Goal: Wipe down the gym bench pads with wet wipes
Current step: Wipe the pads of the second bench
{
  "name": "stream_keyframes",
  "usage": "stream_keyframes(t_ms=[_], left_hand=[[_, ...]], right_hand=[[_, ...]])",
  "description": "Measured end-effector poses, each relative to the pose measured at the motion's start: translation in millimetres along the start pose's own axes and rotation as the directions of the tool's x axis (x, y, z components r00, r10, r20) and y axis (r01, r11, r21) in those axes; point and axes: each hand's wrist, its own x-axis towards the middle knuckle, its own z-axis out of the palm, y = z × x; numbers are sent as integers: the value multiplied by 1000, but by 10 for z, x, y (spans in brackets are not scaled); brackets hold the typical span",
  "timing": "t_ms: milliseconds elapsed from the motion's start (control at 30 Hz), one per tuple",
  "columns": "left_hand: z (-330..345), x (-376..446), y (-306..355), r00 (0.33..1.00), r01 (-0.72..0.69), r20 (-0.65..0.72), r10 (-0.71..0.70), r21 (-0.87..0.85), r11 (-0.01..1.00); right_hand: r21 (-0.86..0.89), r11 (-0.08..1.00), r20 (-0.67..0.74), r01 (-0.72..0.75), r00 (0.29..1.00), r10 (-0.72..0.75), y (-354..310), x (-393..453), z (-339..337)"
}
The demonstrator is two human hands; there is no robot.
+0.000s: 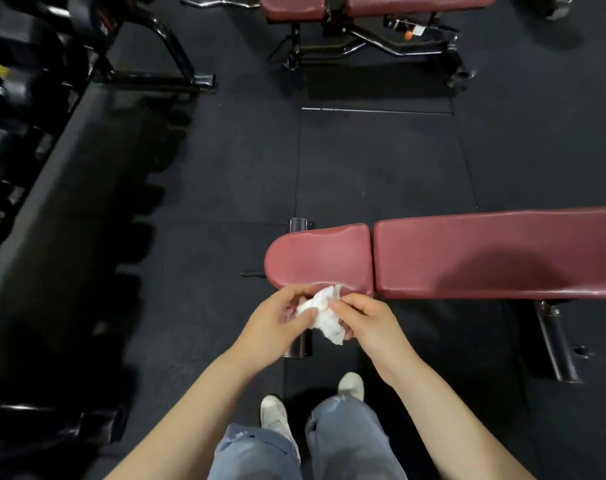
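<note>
Now both hands, left hand (277, 320) and right hand (363, 320), fingers pinching crumpled wet wipe (324, 315); seat pad (320, 259) just above in frame, back pad (495, 254) stretching rightward, right hand nearer.

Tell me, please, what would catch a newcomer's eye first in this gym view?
Most striking is the crumpled white wet wipe at centre, pinched between the left hand and right hand. Just beyond it the dark red near bench stretches away to the right, seat pad and long pad. A second red bench stands at the top edge.
</note>
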Motion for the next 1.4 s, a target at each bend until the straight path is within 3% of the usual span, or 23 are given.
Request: stream_keyframes(t_ms=[200,400,567,733,867,1067,1133,1200,1333,1400], left_hand=[[-199,200,-13,996,92,6,-92,-103,990],[-209,557,-10,967,239,0,-255,-343,909],[-328,740,-25,973,227,135,-190,-371,900],[-484,913,-138,966,200,220,-137,-293,935],[-660,1097,-205,975,176,177,-131,-265,948],[-947,1401,-448,928,338,245,-281,-235,911],[-984,1506,-559,933,330,207,-295,-156,931],[-989,1599,-659,944,293,181,-277,-65,954],[-910,1750,-901,963,190,182,-201,73,979],[-860,1833,-1078,975,121,168,-149,164,979]], right_hand=[[71,996,-104,-59,992,66,12,202,68],[128,982,-187,-142,969,164,27,544,134],[235,956,-208,-178,951,228,-74,695,211],[319,937,-229,-143,948,222,-137,840,331],[222,965,-331,-137,921,207,-85,948,523],[-9,990,-481,-137,869,116,70,1163,872],[-142,978,-538,-154,841,54,149,1226,956],[-171,980,-574,-98,819,-18,230,1283,1023],[-178,984,-369,-28,928,-41,483,1481,1078],[-241,970,-333,-39,942,-45,693,1638,1066]])
